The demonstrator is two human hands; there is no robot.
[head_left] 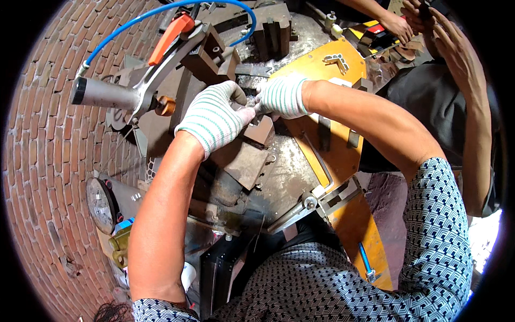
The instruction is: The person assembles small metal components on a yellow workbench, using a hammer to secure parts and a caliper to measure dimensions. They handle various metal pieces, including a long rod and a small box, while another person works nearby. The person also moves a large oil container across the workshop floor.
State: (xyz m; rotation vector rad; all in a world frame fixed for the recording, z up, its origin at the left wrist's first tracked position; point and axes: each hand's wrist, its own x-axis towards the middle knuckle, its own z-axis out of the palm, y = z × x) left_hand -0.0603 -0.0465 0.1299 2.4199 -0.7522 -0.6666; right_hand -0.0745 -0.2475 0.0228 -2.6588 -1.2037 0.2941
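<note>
Both of my hands wear white knit gloves with green stripes, and they meet over a metal clamp block (260, 131) on the machine bed. My left hand (215, 115) curls with thumb and fingers bent toward the block. Close beside it, my right hand (282, 97) has its fingertips bunched together at the same spot. Whatever lies between the fingertips is too small and hidden to make out. A larger steel block (240, 161) sits just below the hands. Left of them stands a grey air cylinder (110, 94) on a bracket, with an orange lever (170, 40) above it.
A blue air hose (161, 9) arches over the far left. On the right, a yellow plate (316, 60) bears a honeycomb-patterned metal piece (336, 63) and a rail. Another person's hand (397, 27) shows at the far right. A brick surface (48, 161) lies left.
</note>
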